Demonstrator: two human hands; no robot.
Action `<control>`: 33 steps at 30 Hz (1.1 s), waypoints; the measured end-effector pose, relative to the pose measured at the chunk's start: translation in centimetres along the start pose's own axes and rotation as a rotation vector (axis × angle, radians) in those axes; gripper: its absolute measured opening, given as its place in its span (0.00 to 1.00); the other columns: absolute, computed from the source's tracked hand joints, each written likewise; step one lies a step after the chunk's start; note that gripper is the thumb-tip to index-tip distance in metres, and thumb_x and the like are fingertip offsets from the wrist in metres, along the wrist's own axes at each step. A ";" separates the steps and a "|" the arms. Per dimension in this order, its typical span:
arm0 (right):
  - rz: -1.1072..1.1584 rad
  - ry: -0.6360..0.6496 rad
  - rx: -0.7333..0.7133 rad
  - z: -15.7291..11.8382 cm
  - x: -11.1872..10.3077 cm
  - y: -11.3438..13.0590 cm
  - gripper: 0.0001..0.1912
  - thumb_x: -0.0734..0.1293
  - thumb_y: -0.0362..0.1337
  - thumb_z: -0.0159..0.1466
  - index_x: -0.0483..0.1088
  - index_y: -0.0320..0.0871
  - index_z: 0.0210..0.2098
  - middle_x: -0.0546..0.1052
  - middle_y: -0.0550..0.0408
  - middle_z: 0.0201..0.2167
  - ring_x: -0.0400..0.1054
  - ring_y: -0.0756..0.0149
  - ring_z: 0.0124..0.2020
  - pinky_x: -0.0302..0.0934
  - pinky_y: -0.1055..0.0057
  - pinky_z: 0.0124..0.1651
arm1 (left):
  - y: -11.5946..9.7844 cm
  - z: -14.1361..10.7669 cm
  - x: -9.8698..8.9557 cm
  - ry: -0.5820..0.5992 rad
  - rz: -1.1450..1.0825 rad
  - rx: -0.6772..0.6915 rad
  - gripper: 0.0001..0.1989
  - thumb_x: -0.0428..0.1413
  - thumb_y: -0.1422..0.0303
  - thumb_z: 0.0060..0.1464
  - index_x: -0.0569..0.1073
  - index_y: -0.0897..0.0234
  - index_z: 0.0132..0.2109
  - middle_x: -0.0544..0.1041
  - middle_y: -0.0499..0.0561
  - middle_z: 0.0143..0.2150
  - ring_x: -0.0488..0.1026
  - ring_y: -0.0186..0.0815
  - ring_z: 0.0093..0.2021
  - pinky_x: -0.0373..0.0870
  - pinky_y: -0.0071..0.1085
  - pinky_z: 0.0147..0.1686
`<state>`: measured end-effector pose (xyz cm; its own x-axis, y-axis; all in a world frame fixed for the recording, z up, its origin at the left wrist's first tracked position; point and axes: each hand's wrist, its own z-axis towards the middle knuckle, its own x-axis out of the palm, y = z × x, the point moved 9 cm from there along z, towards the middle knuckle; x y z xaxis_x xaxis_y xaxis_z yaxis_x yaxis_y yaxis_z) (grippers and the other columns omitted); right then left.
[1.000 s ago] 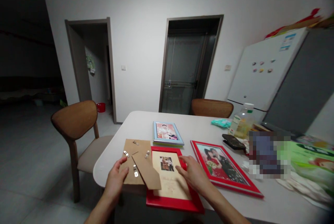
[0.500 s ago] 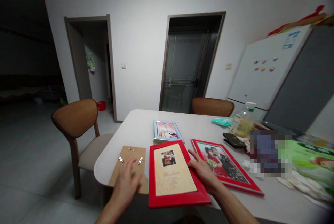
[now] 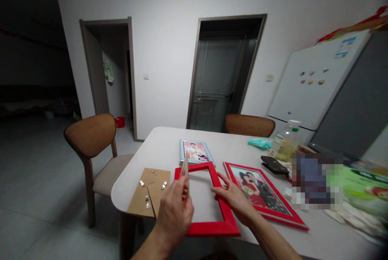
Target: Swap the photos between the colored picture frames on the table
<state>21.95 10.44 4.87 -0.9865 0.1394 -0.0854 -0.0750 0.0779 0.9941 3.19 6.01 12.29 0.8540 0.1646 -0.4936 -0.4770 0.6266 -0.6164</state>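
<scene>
The red frame [image 3: 214, 229] lay at the near edge of the table [image 3: 157, 146], a smooth, flat-faced rectangle with mitred-looking corners, pale grey showing in its opening. Just left of it was the backboard [image 3: 136, 207], matt brown and thin, with shiny little metal clips [image 3: 147, 201] and a slanting cut line running down its face. To the right of the red frame, near it, lay the framed photo [image 3: 257, 191], bordered in glossy red with a silvery edge; just beyond it lay the blue frame [image 3: 182, 150], smaller, also with a picture inside. The left hand [image 3: 176, 207] was nearly closed, pinching a sheet [image 3: 186, 165] that stood almost edge-on over the red frame's left side, so thin that its face could hardly be seen. The right hand [image 3: 235, 197] was half open, its thumb and fingers gripping the red frame's right rail. Half a second earlier the cream page with its small picture had filled the red frame, and the left hand had been over the backboard; now that page no longer showed in the opening, while the right hand had stayed on the same rail.
</scene>
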 end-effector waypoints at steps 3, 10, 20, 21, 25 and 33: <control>-0.314 -0.091 -0.038 0.6 -1.8 -0.8 0.31 0.61 0.37 0.49 0.56 0.37 0.52 0.65 0.64 0.14 0.60 0.72 0.16 0.52 0.76 0.20 | 4.1 -0.9 -3.1 -0.122 -0.065 -0.254 0.21 0.46 0.75 0.46 0.60 0.64 0.49 0.69 0.51 0.35 0.70 0.35 0.31 0.68 0.31 0.31; -0.871 -0.197 -0.130 1.7 -3.4 -2.0 0.26 0.58 0.37 0.49 0.63 0.32 0.47 0.74 0.50 0.26 0.67 0.63 0.27 0.57 0.71 0.32 | 11.7 -5.2 -3.3 -0.106 -0.250 -0.541 0.18 0.49 0.69 0.44 0.61 0.67 0.45 0.69 0.47 0.29 0.70 0.35 0.29 0.67 0.28 0.28; -1.039 -0.197 -0.232 1.4 -2.9 -2.1 0.20 0.58 0.36 0.52 0.67 0.35 0.42 0.73 0.45 0.36 0.66 0.61 0.37 0.56 0.69 0.42 | 11.6 -6.1 -3.0 0.080 0.228 -0.413 0.17 0.48 0.69 0.45 0.65 0.65 0.45 0.72 0.53 0.35 0.71 0.40 0.34 0.66 0.33 0.34; -1.031 -0.209 -0.268 1.2 -2.6 -1.5 0.19 0.58 0.36 0.52 0.67 0.35 0.41 0.73 0.45 0.37 0.65 0.60 0.39 0.55 0.68 0.44 | 11.1 -6.0 -3.0 0.085 0.282 -0.368 0.17 0.48 0.69 0.45 0.65 0.65 0.45 0.72 0.55 0.38 0.70 0.42 0.38 0.65 0.35 0.38; -0.830 -0.176 -0.381 0.3 0.6 0.4 0.19 0.58 0.35 0.52 0.65 0.37 0.43 0.72 0.48 0.36 0.66 0.64 0.36 0.57 0.68 0.42 | 8.6 -5.6 -0.7 0.165 0.339 -0.151 0.21 0.50 0.72 0.42 0.65 0.65 0.47 0.68 0.58 0.49 0.62 0.45 0.50 0.58 0.42 0.49; -0.189 0.014 -0.212 1.2 9.3 0.4 0.26 0.60 0.30 0.48 0.60 0.38 0.48 0.67 0.62 0.19 0.60 0.73 0.19 0.57 0.77 0.23 | 7.1 -4.5 3.3 0.283 0.255 -0.031 0.34 0.47 0.81 0.33 0.60 0.67 0.54 0.59 0.58 0.57 0.53 0.46 0.57 0.52 0.46 0.53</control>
<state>12.90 12.91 4.37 -0.9540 0.1278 -0.2711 -0.2851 -0.1073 0.9525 1.70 7.55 3.51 0.6181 0.0925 -0.7806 -0.6765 0.5683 -0.4683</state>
